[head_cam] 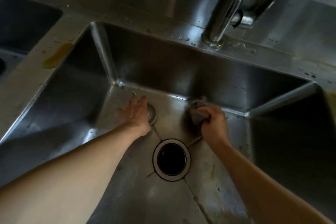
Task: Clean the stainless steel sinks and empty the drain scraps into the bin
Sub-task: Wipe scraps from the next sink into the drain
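**In the sink: one hand wipes, one hand rests by the strainer**

In the deep steel sink (138, 63) both bare hands are down on the bottom, near the back wall. The right hand (214, 123) is curled tightly around a grey cloth (197, 112) — the cloth is bunched and it touches the floor of the sink just where the floor meets the back wall. The cloth looks blurred at its far end. The left hand (137, 112) is flat, with the fingers straight and a little spread, and it holds nothing; the palm lies beside and partly over a round metal strainer (151, 114), which sits on the sink floor. How much the hand presses on it I cannot tell.

Between the two forearms, closer to the camera, the drain hole (171, 159) is uncovered and dark inside, with a bright ring around it. Pale streaks and small stains mark the floor around the drain.

Behind the sink, on the wet steel desk (272, 45), stands the tap (225, 9) — water drops lie around its base. On the left rim there is a yellow smear (58, 55). Farther left a second sink (27, 23) is partly seen.
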Tool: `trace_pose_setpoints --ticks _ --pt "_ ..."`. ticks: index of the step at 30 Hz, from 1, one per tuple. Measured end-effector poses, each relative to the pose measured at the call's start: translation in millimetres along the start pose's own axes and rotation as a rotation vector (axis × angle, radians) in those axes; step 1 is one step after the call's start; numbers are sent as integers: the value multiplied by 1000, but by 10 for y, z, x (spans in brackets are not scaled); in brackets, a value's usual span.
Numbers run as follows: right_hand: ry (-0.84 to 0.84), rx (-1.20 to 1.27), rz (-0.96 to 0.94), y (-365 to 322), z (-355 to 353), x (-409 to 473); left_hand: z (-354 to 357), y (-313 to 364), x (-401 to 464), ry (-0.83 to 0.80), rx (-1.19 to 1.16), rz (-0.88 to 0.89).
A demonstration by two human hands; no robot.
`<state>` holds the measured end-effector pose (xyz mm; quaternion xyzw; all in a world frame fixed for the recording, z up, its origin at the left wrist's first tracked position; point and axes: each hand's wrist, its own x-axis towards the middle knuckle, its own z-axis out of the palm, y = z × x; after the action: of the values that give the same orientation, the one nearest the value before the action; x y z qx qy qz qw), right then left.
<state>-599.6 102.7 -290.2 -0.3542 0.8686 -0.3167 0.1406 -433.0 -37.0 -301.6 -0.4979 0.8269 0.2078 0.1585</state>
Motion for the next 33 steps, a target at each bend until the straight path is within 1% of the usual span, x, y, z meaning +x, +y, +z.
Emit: trace_pose_setpoints --ticks 2,3,5,6,9,13,15,17,20,23,25,29,30,31,32,33 --pt "-9 -83 35 190 92 254 49 18 70 -23 54 -3" --pt "-61 -125 53 226 153 312 75 14 84 -22 69 2" --pt "-223 -197 84 178 283 299 98 -10 89 14 54 24" --pt "-275 -228 73 130 336 262 95 -22 87 30 48 36" --pt "-331 -198 -44 -16 443 143 97 -49 23 25 88 76" --pt "-501 -231 -58 -185 354 -27 153 -11 -254 65 147 197" --pt "-592 -230 -63 -233 240 -126 146 29 -434 55 213 273" --pt "-644 -243 -16 -244 94 -227 115 80 -607 41 295 329" --pt "-540 -175 126 -249 -82 -312 67 169 -824 20 383 421" --pt "-455 -96 215 -276 -276 -405 14 271 -1014 24 482 546" --pt "-442 -67 234 -309 -398 -454 -58 354 -1117 45 514 596" --pt "-401 -65 209 -382 -551 -510 -138 535 -1222 36 538 648" --pt "-387 -59 201 -388 -573 -522 -162 562 -1246 40 491 634" --pt "-376 -55 195 -388 -591 -527 -172 580 -1251 85 428 633" --pt "-364 -52 191 -385 -610 -532 -185 593 -1260 169 396 644" --pt "-357 -47 192 -384 -629 -540 -223 611 -1275 227 441 664"
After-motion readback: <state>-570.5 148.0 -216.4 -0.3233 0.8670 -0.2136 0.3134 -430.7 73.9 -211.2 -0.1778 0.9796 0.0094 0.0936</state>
